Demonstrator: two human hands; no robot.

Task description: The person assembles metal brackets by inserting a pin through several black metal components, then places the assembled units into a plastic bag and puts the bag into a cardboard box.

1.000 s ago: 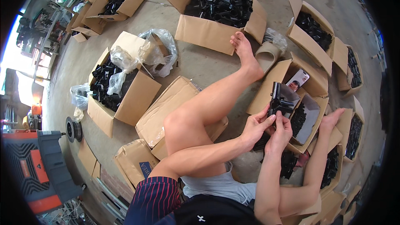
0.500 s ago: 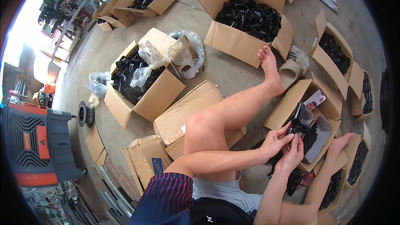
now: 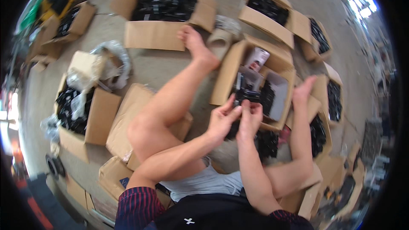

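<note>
In front of me, my left hand (image 3: 223, 120) and my right hand (image 3: 250, 119) pinch a glossy black plastic part (image 3: 243, 90) from its near side. It has an upright arm and a shorter piece to the right; blur hides its finer shape. Both hands hold it at the near edge of an open cardboard box (image 3: 226, 74) between my legs. Inside that box stand grey-white dividers (image 3: 279, 98), small black pieces (image 3: 267, 98) and a phone (image 3: 258, 58) with a lit screen. Just beyond my right wrist, a pile of black parts (image 3: 267, 142) lies on the floor.
A large open box (image 3: 155, 34) of black parts stands ahead, another (image 3: 102, 119) at left. More filled boxes (image 3: 266, 19) line the right. A closed carton (image 3: 123, 123) lies beside my left leg. A beige slipper (image 3: 219, 42) sits near my left foot.
The view has swung to the right, so the boxes and my legs appear farther left. Both hands keep hold of the black part, with little visible change in grip.
</note>
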